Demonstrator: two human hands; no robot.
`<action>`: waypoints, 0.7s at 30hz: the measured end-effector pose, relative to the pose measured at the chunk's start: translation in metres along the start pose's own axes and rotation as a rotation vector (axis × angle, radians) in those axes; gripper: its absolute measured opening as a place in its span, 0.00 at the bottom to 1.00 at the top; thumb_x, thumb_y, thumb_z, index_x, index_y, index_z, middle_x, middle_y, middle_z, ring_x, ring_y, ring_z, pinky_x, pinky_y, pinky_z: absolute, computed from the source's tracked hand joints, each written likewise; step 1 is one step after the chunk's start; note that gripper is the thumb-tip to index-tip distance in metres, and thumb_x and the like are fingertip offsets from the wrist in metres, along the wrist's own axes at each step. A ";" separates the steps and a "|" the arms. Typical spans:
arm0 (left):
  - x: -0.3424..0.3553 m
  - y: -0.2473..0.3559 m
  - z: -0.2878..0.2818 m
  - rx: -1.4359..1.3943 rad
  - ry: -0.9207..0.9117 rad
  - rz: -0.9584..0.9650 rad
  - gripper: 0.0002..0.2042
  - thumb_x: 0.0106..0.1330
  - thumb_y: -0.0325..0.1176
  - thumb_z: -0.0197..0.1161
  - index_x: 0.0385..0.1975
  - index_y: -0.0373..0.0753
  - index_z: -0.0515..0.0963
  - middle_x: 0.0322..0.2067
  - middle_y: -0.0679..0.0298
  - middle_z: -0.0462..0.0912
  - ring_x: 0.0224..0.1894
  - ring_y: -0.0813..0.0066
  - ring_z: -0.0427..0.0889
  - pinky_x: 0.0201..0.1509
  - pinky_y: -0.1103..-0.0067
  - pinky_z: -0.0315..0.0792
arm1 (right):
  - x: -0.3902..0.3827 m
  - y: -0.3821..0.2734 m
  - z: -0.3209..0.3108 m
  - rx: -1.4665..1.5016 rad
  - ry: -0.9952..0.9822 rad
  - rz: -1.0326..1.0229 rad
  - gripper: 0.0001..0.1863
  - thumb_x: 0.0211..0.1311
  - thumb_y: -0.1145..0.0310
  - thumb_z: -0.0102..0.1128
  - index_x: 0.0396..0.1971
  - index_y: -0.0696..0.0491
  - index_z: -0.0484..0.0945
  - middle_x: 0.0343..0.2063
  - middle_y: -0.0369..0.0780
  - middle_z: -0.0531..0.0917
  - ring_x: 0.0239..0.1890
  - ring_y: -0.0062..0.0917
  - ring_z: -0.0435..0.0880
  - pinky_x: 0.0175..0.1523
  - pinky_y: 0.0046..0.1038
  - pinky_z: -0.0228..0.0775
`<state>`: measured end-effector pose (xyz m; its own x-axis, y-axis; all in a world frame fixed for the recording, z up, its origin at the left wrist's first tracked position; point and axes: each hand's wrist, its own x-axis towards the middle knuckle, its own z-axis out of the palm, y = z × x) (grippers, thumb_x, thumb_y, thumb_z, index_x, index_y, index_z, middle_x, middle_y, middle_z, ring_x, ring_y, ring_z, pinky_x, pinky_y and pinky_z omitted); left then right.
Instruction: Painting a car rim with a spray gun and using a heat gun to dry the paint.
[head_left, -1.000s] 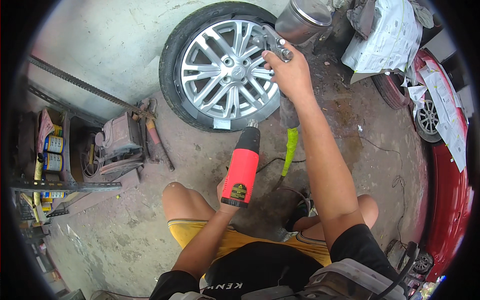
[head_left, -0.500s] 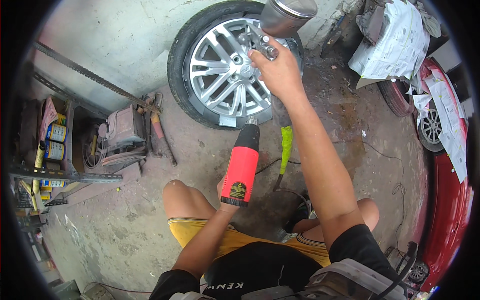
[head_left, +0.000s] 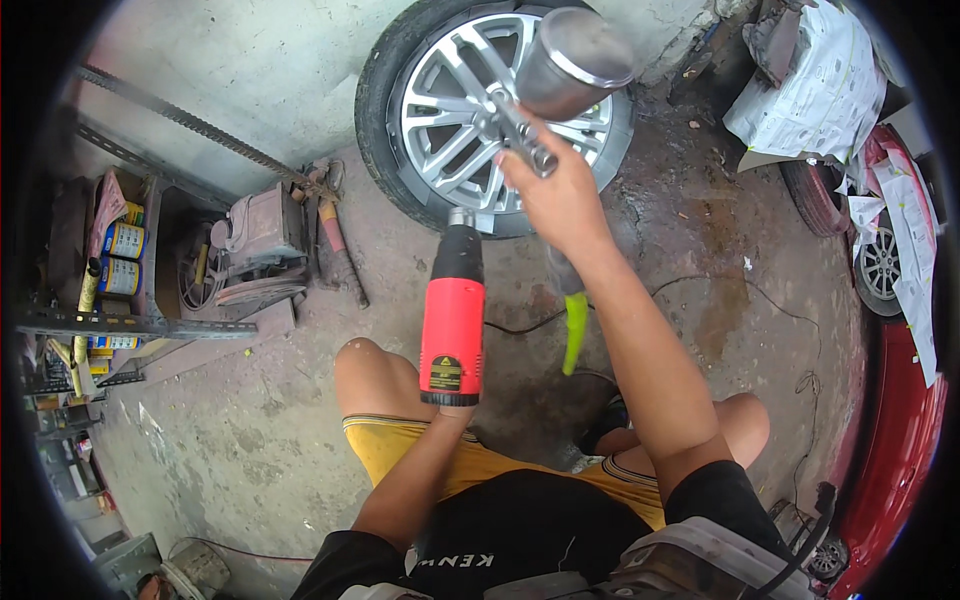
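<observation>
A red and black heat gun (head_left: pixel 452 320) is in my left hand (head_left: pixel 457 411), its metal nozzle pointing away at the lower edge of the wheel. The heat gun's body hides most of that hand's fingers. My right hand (head_left: pixel 562 195) grips a metal spray gun (head_left: pixel 520 130) with a large steel cup (head_left: pixel 575 65) on it. The spray gun is held over a silver alloy wheel (head_left: pixel 440 120), whose black tyre (head_left: pixel 376 110) leans at the wall. Grey masking pieces sit round the rim. Beneath my right forearm hangs a bright green sleeve (head_left: pixel 575 335), next to a hose.
To the left, a metal shelf (head_left: pixel 180 327) holds several cans (head_left: pixel 121 276) beside a dusty machine (head_left: pixel 262 240) and a hammer-like tool (head_left: pixel 340 255). A red car (head_left: pixel 895 420), partly covered with masking paper (head_left: pixel 810 90), stands right. A cable (head_left: pixel 760 290) crosses the concrete floor.
The heat gun has swung left along the wheel's lower edge. My right hand has shifted slightly left across the wheel with the spray gun. The whole view has shifted a little.
</observation>
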<state>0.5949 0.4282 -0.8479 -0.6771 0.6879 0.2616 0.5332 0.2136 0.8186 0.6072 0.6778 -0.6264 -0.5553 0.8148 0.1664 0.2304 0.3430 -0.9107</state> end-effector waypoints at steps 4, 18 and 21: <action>-0.008 0.022 -0.018 -0.243 0.147 -0.113 0.07 0.73 0.31 0.61 0.44 0.36 0.80 0.33 0.61 0.83 0.35 0.69 0.81 0.39 0.75 0.75 | -0.030 -0.005 -0.006 -0.027 -0.223 0.193 0.31 0.61 0.58 0.66 0.66 0.43 0.75 0.41 0.54 0.85 0.44 0.41 0.86 0.52 0.36 0.74; -0.022 0.028 -0.050 -0.256 0.075 -0.219 0.03 0.74 0.29 0.59 0.41 0.37 0.76 0.32 0.67 0.77 0.34 0.80 0.75 0.40 0.81 0.70 | -0.080 -0.004 -0.010 -0.143 -0.260 0.258 0.30 0.64 0.60 0.64 0.67 0.40 0.72 0.48 0.52 0.85 0.52 0.47 0.84 0.60 0.37 0.72; -0.019 0.028 -0.048 -0.232 0.098 -0.231 0.03 0.73 0.29 0.59 0.40 0.37 0.76 0.32 0.67 0.77 0.33 0.79 0.75 0.38 0.81 0.71 | -0.081 0.002 -0.010 -0.050 -0.187 0.218 0.31 0.63 0.59 0.64 0.67 0.39 0.72 0.47 0.51 0.86 0.51 0.46 0.85 0.59 0.35 0.72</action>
<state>0.5983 0.3885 -0.8055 -0.8181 0.5672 0.0943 0.2381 0.1848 0.9535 0.6603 0.6173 -0.6381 -0.6250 0.7730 -0.1086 0.3975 0.1955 -0.8965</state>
